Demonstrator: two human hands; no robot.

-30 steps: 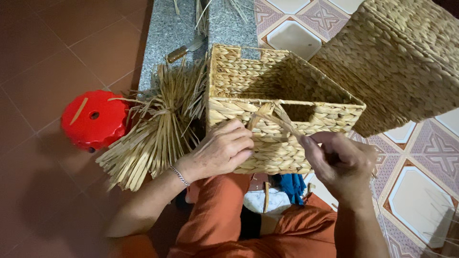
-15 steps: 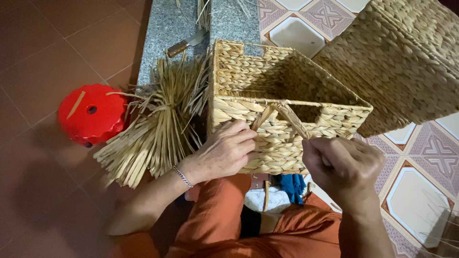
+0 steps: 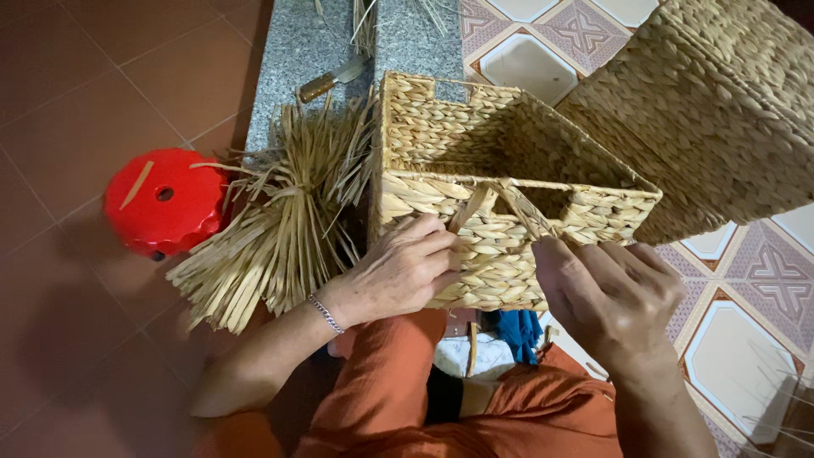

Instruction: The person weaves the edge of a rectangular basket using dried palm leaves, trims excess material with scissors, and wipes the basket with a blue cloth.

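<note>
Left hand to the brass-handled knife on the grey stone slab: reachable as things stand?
Probably yes. The left hand rests on the rectangular woven straw basket; the knife lies uncovered on the slab beyond the loose straw bundle, with only that straw between.

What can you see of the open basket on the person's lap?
The basket is rectangular, woven from thick tan straw-like strands, upright, open-topped and empty inside. Its near wall has a handle cutout with two loose strands sticking out. It rests on the knees, tilted slightly. The left hand presses its near wall; the right hand pinches one strand. Loose fringe hangs from its left side.
</note>
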